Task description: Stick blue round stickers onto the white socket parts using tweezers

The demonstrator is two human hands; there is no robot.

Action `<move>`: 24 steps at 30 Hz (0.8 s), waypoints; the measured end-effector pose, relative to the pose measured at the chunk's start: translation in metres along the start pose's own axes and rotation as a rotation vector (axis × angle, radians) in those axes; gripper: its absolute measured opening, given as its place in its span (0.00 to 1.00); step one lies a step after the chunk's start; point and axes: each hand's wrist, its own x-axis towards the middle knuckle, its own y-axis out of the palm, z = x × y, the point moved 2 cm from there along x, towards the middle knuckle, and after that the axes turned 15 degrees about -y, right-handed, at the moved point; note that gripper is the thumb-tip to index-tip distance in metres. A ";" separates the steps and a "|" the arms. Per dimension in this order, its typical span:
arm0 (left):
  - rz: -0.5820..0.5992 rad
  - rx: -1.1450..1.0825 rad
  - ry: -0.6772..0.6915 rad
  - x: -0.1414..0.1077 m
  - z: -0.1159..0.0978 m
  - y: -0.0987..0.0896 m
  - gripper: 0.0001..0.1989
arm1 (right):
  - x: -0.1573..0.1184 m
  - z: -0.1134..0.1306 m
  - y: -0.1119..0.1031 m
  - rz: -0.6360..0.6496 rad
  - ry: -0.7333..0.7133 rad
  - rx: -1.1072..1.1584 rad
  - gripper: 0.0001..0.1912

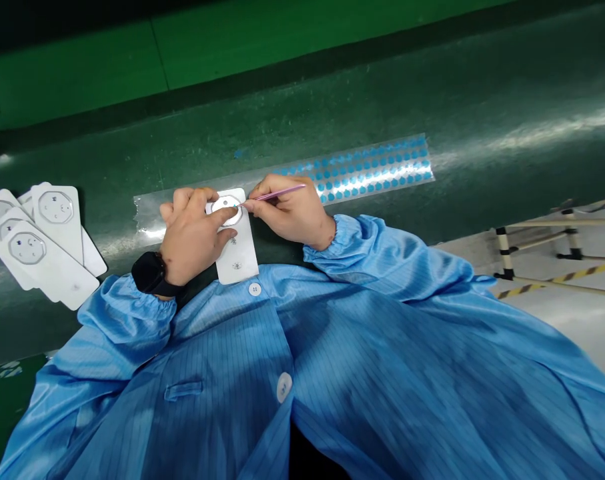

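A white panel (238,257) with rounded corners and an octagonal outline lies on the green bench in front of my chest. My left hand (195,230) rests over its left side, fingers spread, the index fingertip pressing on the octagon. Between the thumb and fingers of my right hand (292,210) is a thin pink pointed tool (282,193), perhaps tweezers. Its tip meets the octagon beside my left index fingertip, where a small blue spot shows. Behind both hands stretches a clear film strip (377,167) with rows of blue dots; its left part is bare.
Several similar white panels (52,260) lie overlapped on the left of the green bench (382,100). Parts of other white pieces show at the left edge. A pipe-frame rack (537,240) and yellow-black floor tape (557,279) are at the right.
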 end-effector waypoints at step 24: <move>0.010 -0.034 0.001 0.002 0.002 0.004 0.15 | -0.007 -0.004 0.011 0.056 -0.167 -0.047 0.26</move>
